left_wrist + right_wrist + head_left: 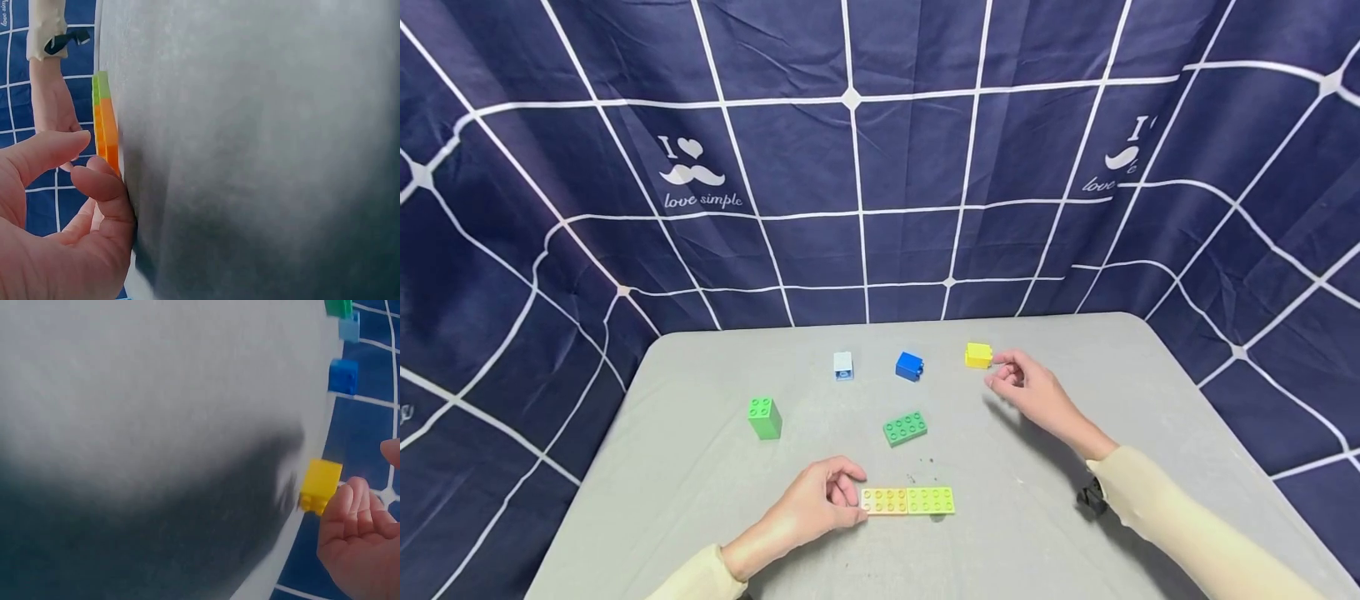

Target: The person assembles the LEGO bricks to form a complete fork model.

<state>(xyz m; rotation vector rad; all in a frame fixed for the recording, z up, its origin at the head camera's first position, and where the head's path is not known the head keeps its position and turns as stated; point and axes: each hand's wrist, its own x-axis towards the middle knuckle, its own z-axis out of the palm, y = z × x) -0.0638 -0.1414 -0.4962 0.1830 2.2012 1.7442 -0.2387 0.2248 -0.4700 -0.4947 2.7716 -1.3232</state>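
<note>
My left hand (820, 498) is at the left end of an orange toy building brick (884, 501), its thumb and index finger apart. In the left wrist view, the thumb and curved fingers are near that end; contact is unclear. A lime-green brick (931, 500) continues the row to the right, end to end with the orange one. My right hand (1033, 393) hovers beside a yellow brick (978, 355), which lies on its side with studs towards the fingers (354, 499). Those fingers are loosely bent and do not grip it; whether a fingertip touches it is unclear.
Between the hands lies a dark green brick (906, 428). Farther back are a blue brick (909, 367) on its side and a light blue brick (843, 366). A tall green brick (766, 419) stands at left. Dark checked cloth (910, 167) walls the grey table (700, 517).
</note>
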